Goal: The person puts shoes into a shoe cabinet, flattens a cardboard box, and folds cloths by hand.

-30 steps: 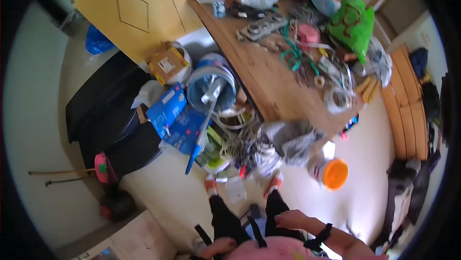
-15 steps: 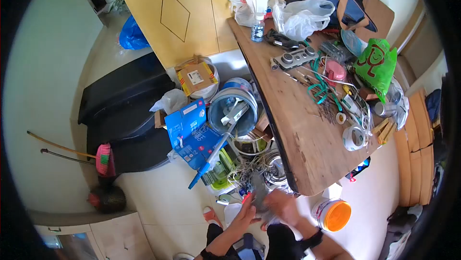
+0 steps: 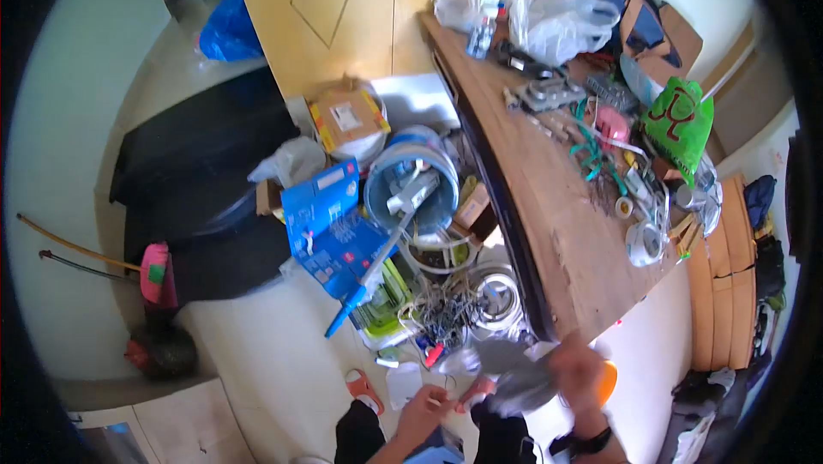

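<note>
In the head view, my right hand is smeared by motion beside the table's near corner. Its fingers are closed on the edge of a thin, limp grey sheet, perhaps a bag or cloth, too blurred to tell. The sheet spreads out to the left of that hand, above the floor. Lower and further left, my left hand has its fingers drawn together in a pinch over my lap. What it pinches, if anything, is too small to make out. A tangle of wires lies on the floor beyond both hands.
The wooden table bears tools, tape rolls and bags. Left of it stand a bucket holding odds and ends, a blue cardboard box and a blue-handled pole. An orange bucket is partly hidden behind my right hand.
My hands have moved apart; the right one swung right and up with the grey sheet, which is now spread wider. My left hand dropped slightly and no longer touches the sheet. The view shifted.
</note>
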A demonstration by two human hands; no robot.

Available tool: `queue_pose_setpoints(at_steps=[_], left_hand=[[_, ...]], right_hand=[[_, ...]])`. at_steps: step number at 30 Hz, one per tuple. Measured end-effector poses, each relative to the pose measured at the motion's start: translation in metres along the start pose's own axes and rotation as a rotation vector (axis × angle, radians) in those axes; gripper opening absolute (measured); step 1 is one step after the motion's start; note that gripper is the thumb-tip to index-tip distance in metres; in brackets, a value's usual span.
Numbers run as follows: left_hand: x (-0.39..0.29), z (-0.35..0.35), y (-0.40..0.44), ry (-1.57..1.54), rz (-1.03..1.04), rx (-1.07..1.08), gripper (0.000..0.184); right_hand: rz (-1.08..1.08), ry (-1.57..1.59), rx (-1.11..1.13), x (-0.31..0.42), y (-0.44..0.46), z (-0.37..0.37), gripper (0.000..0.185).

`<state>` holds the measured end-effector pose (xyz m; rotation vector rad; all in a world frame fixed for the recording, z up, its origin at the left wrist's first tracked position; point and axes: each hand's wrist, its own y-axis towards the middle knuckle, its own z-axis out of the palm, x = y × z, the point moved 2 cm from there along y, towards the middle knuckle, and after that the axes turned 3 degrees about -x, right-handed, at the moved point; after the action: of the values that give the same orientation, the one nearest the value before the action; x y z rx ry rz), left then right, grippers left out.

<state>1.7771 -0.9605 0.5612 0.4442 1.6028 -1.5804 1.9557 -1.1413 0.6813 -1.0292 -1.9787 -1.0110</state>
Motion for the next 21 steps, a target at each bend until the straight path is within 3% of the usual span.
queue_pose_setpoints(at_steps=[1,2,3,4,6,7,9,11,12,14,15,17,19,21], left_hand=[[0.047,-0.009,0.019,0.150,0.092,-0.075,0.025],[0.102,-0.018,0.035,0.301,0.162,-0.146,0.030],[0.162,-0.031,0.055,0.439,0.105,-0.057,0.031],[0.213,-0.040,0.053,0.570,0.040,0.049,0.033],[0.220,-0.051,0.048,1.086,0.048,0.187,0.033],[0.229,-0.053,0.051,1.264,0.086,0.269,0.030],[0.262,-0.065,0.067,1.444,0.113,0.366,0.027],[0.311,-0.076,0.094,1.581,0.219,0.455,0.040],[0.317,-0.078,0.111,1.581,0.210,0.469,0.040],[0.305,-0.081,0.152,1.710,0.185,0.392,0.028],[0.306,-0.083,0.169,1.712,0.183,0.401,0.028],[0.303,-0.086,0.195,1.622,0.307,0.140,0.035],[0.285,-0.087,0.197,1.411,0.285,0.087,0.041],[0.245,-0.083,0.183,1.287,0.392,0.145,0.049]], right_hand=[[0.187,-0.240,-0.107,-0.002,0.015,-0.030,0.005],[0.277,-0.504,-0.172,0.001,0.034,-0.050,0.014],[0.030,-1.079,-0.064,0.027,0.057,-0.047,0.035],[0.002,-1.337,-0.217,-0.002,0.043,-0.061,0.051],[-0.208,-1.107,-0.148,0.019,0.045,-0.025,0.051],[0.114,-0.760,-0.126,-0.026,-0.015,-0.029,0.050],[0.404,-0.193,0.320,-0.070,-0.067,0.017,0.047],[0.030,-0.162,0.944,-0.088,-0.074,0.120,0.040],[-0.317,-0.364,1.116,-0.122,-0.102,0.155,0.036],[-0.361,-0.565,1.366,-0.203,-0.156,0.192,0.027],[-0.353,-0.561,1.365,-0.239,-0.177,0.207,0.027],[-0.166,-0.671,1.201,-0.300,-0.206,0.222,0.021],[-0.072,-0.773,1.087,-0.344,-0.227,0.229,0.023],[-0.061,-0.864,1.025,-0.370,-0.245,0.233,0.034]])
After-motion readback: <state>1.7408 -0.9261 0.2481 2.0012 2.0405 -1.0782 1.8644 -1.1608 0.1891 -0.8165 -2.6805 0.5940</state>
